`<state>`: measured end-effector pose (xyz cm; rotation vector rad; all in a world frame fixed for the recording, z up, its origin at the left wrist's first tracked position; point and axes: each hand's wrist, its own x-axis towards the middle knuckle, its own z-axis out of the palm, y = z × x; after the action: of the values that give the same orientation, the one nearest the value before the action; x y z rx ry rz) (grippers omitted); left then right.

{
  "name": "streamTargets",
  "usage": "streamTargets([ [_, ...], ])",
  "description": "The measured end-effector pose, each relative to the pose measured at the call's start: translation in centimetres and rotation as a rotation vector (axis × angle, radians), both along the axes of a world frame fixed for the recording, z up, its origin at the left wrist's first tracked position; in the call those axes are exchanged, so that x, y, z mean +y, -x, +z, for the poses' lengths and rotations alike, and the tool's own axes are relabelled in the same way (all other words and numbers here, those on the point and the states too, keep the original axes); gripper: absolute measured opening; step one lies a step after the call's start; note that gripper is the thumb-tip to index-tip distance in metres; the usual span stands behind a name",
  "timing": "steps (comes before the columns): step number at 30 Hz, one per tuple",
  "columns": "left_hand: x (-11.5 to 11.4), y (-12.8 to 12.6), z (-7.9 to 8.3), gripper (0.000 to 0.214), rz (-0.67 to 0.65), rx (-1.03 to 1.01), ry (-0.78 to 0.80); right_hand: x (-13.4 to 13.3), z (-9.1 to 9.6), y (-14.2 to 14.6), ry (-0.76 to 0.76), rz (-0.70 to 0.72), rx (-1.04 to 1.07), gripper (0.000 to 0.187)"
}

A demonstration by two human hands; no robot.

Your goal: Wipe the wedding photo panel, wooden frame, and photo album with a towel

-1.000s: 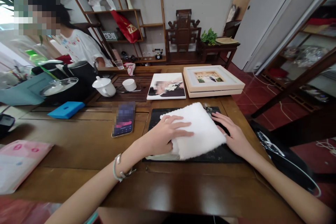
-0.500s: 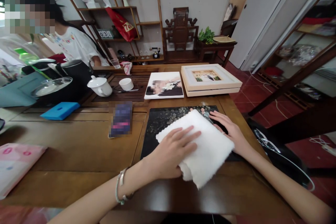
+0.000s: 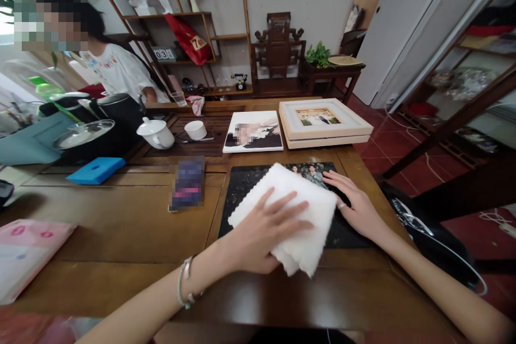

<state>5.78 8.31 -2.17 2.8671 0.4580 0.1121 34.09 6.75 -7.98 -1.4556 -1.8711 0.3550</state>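
My left hand [image 3: 266,228] lies flat on a folded white cloth [image 3: 310,215], fingers spread, pressing it down. Under the cloth is a dark photo panel [image 3: 242,188] that shows two people among small pale flecks; the cloth hides much of its middle. On the panel's right part rests my right hand [image 3: 355,201], its fingers stretched out and a ring on one of them. It is just beside the cloth's right edge and holds nothing. A bracelet [image 3: 186,282] circles my left wrist.
Behind the panel lie a white-edged photo print [image 3: 256,131] and stacked pale frames [image 3: 326,121]. To the left are a phone [image 3: 187,183], a blue block [image 3: 95,170], a lidded white cup [image 3: 156,133] and a pink-white packet [image 3: 30,255]. A person [image 3: 121,72] sits at far left.
My left hand has slid the cloth left across the panel and turned it slightly, uncovering more of the panel's right side. My right hand stays about where it was.
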Motion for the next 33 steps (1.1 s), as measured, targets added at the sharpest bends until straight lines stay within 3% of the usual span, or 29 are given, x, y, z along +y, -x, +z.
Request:
streamTargets([
  [3,-1.3,-0.5,-0.3,0.097,-0.044,0.018,0.024,-0.1,0.1,-0.1,0.017,0.005,0.005,0.035],
  [6,-1.0,-0.4,-0.4,0.099,0.022,0.037,0.014,-0.1,0.2,-0.1,0.009,0.007,-0.009,0.035],
  [13,2.3,1.4,-0.4,0.089,0.393,0.033,-0.061,-0.1,0.1,0.2,0.014,-0.028,-0.049,0.034],
  [17,2.8,1.9,-0.4,0.086,0.506,0.041,-0.102,-0.1,0.2,0.2,0.005,-0.028,-0.048,0.033],
  [20,1.0,1.4,-0.5,0.087,0.537,0.094,-0.122,-0.2,0.3,0.3,0.006,-0.026,-0.041,0.033],
  [25,-5.2,0.7,-1.2,0.097,0.552,0.112,-0.176,-0.1,0.2,0.3,0.004,-0.027,-0.038,0.033],
  [28,-7.1,0.6,-1.4,0.099,0.516,0.069,-0.176,-0.1,0.1,0.2,0.004,-0.026,-0.042,0.033],
  [30,-6.3,0.6,-1.3,0.096,0.505,0.049,-0.153,-0.1,0.1,0.2,0.005,-0.028,-0.045,0.033],
  [33,-2.8,0.9,-1.0,0.083,0.527,-0.011,-0.143,-0.1,0.0,0.1,0.006,-0.027,-0.046,0.033],
])
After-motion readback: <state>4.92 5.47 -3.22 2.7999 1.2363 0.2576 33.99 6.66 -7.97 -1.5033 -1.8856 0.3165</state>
